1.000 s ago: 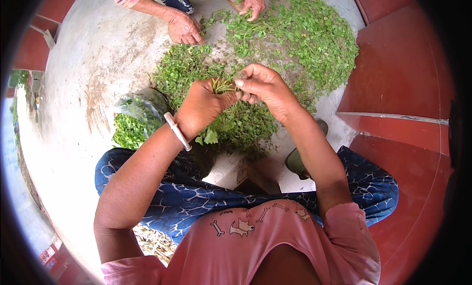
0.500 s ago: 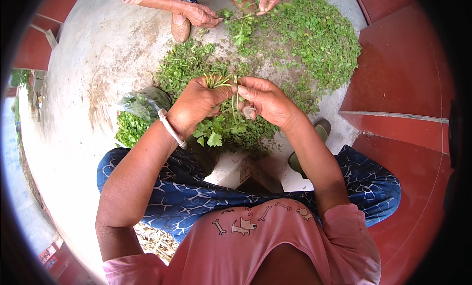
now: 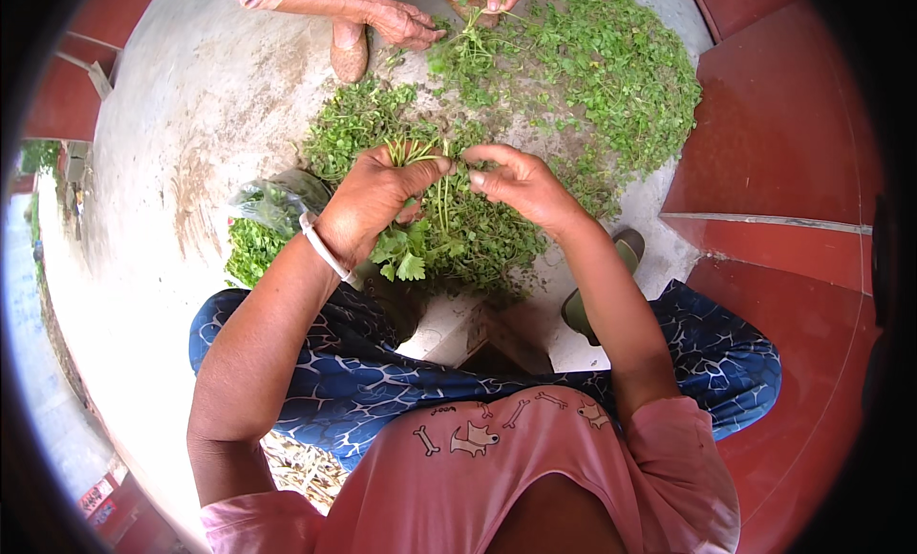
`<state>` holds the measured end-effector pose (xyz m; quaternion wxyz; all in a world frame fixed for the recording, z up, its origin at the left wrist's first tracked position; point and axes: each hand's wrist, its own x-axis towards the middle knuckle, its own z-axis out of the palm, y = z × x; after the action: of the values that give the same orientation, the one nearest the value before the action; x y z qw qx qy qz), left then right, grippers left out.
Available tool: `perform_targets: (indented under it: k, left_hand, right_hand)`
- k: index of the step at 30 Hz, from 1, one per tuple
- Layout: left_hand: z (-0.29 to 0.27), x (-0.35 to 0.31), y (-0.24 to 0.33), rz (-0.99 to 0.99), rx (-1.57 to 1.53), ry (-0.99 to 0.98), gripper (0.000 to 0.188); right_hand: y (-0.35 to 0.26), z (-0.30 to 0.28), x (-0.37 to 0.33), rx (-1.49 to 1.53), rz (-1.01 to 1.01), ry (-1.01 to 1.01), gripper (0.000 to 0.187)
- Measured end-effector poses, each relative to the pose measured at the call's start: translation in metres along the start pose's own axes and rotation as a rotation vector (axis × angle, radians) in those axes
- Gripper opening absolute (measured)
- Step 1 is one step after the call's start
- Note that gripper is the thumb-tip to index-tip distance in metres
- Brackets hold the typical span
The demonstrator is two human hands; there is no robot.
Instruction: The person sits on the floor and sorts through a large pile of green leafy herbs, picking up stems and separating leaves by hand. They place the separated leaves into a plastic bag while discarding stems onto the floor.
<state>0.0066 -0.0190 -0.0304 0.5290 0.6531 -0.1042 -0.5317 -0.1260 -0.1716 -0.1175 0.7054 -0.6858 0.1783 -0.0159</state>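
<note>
My left hand (image 3: 384, 193) is closed around a bunch of thin-stemmed leafy greens that look like celery. Pale cut-looking stem ends (image 3: 409, 153) stick out above the fist, and broad toothed leaves (image 3: 409, 253) hang below it. One stem (image 3: 443, 199) dangles from near the left thumb and fingertip. Just to the right, my right hand (image 3: 516, 183) has its thumb and forefinger apart, with nothing seen between them. Its other fingers are partly curled and hidden. Beneath both hands spreads a heap of loose greens (image 3: 492, 244) on the concrete.
A larger pile of greens (image 3: 621, 86) lies at the far right. Another person's hands (image 3: 406, 24) work over it at the top. A clear plastic bag (image 3: 277, 196) with greens sits left of me. Red panels (image 3: 774, 143) stand along the right side.
My right hand has moved slightly away from the left, its fingers parting. The left hand has shifted slightly left with the bunch. The other person's hands have moved apart.
</note>
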Motion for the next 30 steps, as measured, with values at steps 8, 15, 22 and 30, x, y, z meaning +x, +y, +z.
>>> perform_targets:
  k: [8, 15, 22, 30]
  left_hand:
    - [-0.002, 0.006, -0.009, -0.031, 0.128, -0.086, 0.010]
    - [0.003, 0.005, -0.009, -0.008, 0.018, 0.047, 0.010]
    - [0.003, 0.000, 0.003, 0.014, -0.045, 0.020, 0.015]
    - [-0.006, 0.001, 0.000, 0.045, -0.017, 0.047, 0.016]
  right_hand:
    - [-0.039, 0.011, 0.009, 0.218, 0.051, -0.063, 0.018]
    - [-0.038, 0.025, 0.011, 0.321, -0.042, 0.027, 0.012]
    - [-0.017, 0.019, 0.008, 0.923, -0.036, -0.023, 0.007]
    - [0.011, 0.035, -0.008, 0.491, 0.061, -0.405, 0.043]
